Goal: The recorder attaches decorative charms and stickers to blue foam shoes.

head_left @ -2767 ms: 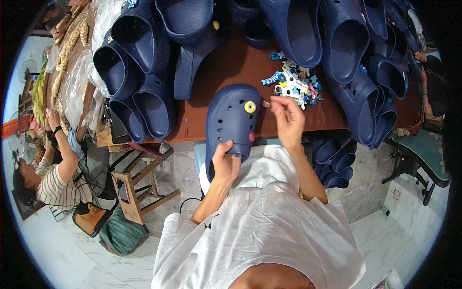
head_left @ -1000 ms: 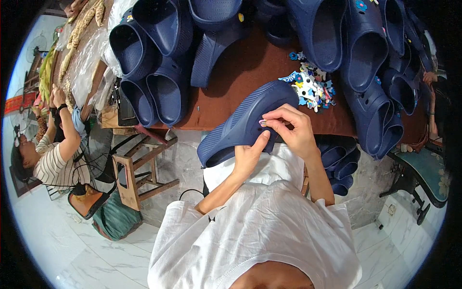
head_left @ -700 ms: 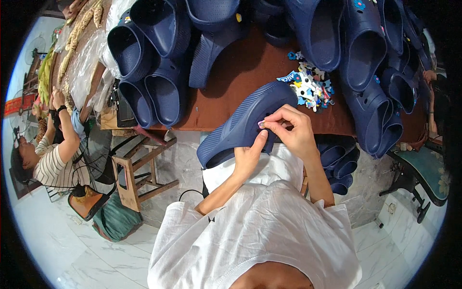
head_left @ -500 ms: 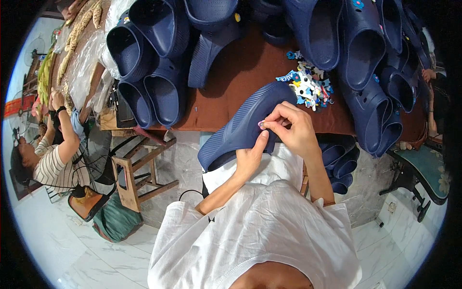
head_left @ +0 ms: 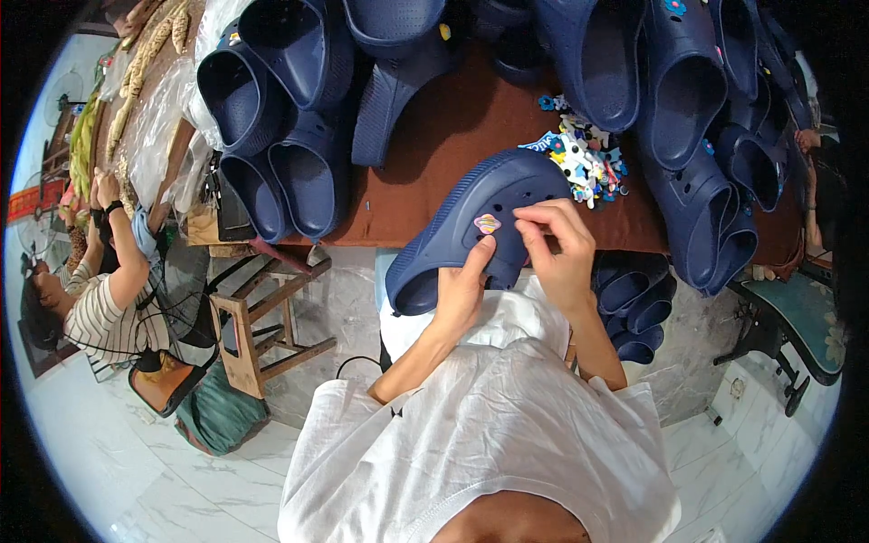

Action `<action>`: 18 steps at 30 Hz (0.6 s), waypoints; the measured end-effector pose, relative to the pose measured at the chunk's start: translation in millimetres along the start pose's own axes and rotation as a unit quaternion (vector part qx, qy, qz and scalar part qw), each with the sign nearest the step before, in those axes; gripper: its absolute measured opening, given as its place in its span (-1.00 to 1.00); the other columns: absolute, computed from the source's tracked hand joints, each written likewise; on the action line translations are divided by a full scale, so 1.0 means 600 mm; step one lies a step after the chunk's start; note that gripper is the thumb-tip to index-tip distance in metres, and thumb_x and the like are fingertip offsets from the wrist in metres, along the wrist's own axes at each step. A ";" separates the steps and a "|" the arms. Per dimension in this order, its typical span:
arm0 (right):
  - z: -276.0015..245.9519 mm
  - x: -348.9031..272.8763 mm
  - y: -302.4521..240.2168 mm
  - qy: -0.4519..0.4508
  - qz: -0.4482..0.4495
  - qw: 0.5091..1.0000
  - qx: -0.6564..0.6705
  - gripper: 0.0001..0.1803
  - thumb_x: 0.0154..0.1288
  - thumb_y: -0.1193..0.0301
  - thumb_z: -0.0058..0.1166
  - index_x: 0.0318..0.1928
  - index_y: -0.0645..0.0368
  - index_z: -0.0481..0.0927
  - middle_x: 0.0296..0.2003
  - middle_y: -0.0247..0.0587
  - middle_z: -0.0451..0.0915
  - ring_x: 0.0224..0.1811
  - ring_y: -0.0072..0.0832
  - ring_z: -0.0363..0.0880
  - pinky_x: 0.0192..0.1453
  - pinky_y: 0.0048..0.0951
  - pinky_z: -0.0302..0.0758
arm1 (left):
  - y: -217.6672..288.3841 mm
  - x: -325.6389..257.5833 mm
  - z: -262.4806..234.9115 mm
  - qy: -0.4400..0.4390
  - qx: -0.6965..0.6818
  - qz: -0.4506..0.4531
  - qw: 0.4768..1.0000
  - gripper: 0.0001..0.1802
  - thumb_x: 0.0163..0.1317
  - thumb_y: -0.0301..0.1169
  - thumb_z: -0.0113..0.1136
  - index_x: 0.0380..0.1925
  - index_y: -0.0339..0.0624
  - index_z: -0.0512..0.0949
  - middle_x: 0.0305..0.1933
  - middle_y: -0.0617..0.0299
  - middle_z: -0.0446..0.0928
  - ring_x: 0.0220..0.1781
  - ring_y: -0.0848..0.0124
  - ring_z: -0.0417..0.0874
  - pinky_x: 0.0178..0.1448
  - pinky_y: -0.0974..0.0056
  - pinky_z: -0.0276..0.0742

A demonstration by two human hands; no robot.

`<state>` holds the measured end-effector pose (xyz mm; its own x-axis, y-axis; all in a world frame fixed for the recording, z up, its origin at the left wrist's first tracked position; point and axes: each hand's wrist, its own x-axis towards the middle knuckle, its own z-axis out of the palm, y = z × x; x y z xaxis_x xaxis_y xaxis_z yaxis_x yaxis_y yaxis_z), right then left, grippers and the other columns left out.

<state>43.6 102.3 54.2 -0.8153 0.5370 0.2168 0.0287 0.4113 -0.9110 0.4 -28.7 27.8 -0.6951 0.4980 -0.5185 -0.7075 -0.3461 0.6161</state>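
Gripping the navy clog (head_left: 471,226) from below, the left hand (head_left: 460,294) was wrapped around its near side, thumb up against the upper close to a small pink oval charm (head_left: 487,223) seated in one of the holes. Right hand (head_left: 557,244) was curled over the top of the same clog, fingertips pinched narrow near the holes just right of the charm; couldn't tell whether anything sat between them. Clog was tilted, toe up over the front edge of the brown table (head_left: 434,172), heel down off the edge toward the person's lap. Room was tight: a pile of loose colourful charms (head_left: 584,163) lay just beyond the toe, stacked navy clogs (head_left: 281,109) crowded the left and back of the table, more navy clogs (head_left: 697,154) packed the right side. Only bare patch of table sat between the held clog and the left stack. More clogs (head_left: 634,303) were under the table edge by the right forearm, partly hidden. Wooden stool (head_left: 249,317) stood on the floor to the left, another person in a striped top (head_left: 100,308) beyond it, near the rim and bent by the lens. Clogs at the top were cut off by the frame.
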 end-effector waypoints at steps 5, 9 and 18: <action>-0.030 -0.013 0.032 0.088 0.030 0.996 -0.006 -0.90 0.17 0.61 0.13 -0.27 0.26 0.60 -0.33 -0.26 0.54 -0.37 -0.59 0.52 -0.34 -0.63 0.45 | 0.010 0.010 0.007 0.017 -0.080 -0.022 0.996 -0.54 0.28 -0.40 0.13 0.14 -0.27 0.30 0.13 0.11 0.41 0.10 0.33 0.51 0.14 0.24 0.51; -0.041 -0.027 0.058 0.082 0.087 0.993 0.015 -0.84 0.19 0.59 0.15 -0.19 0.27 0.55 -0.30 -0.29 0.50 -0.37 -0.62 0.49 -0.32 -0.65 0.43 | 0.007 0.021 -0.005 0.023 -0.122 -0.065 0.990 -0.51 0.30 -0.28 0.12 0.12 -0.34 0.29 0.10 0.01 0.44 0.05 0.24 0.58 0.10 0.14 0.58; -0.027 -0.025 0.078 0.063 0.112 0.988 0.083 -0.56 0.12 0.52 0.26 0.00 0.32 0.43 -0.10 -0.19 0.43 -0.16 -0.53 0.49 -0.14 -0.52 0.50 | 0.023 0.016 0.014 0.034 -0.102 -0.064 0.992 -0.47 0.31 -0.23 0.12 0.11 -0.38 0.27 0.06 -0.10 0.45 0.00 0.17 0.60 -0.05 0.11 0.68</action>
<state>66.4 125.5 14.2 -0.7204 0.6927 0.0350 0.0974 0.1510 -0.9837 -14.9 -22.2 36.4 -0.5996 0.4957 -0.6283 -0.7971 -0.4407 0.4129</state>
